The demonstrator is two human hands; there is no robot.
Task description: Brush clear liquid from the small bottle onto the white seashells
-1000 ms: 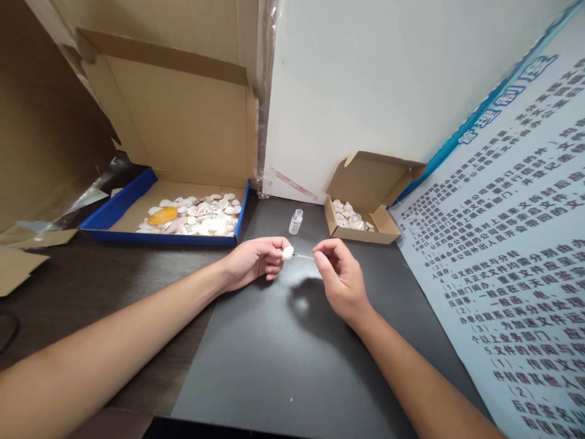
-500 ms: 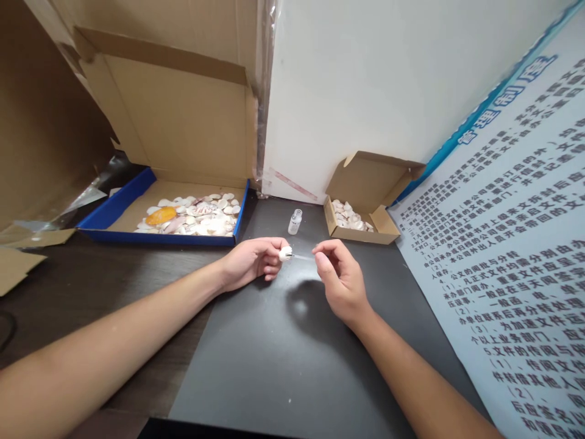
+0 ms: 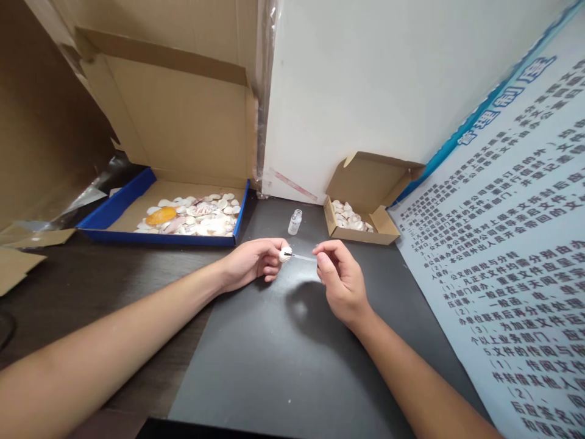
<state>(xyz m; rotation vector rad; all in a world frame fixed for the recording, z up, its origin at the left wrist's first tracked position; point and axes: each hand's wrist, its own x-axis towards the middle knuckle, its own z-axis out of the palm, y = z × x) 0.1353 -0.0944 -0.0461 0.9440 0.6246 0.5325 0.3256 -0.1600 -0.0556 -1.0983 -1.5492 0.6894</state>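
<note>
My left hand is closed, pinching a small white shell between thumb and fingertips above the dark table. My right hand is closed too, its thumb and forefinger pinched on a thin clear brush or applicator whose tip touches the shell. A small clear glass bottle stands uncapped just behind both hands.
A blue-edged cardboard box with several shells lies at the back left, lid up. A small brown box of shells sits at the back right. A printed poster covers the right side. A black mat lies under my hands.
The shell in my left hand has turned slightly and shifted a little left. My right hand has barely moved, its applicator still at the shell.
</note>
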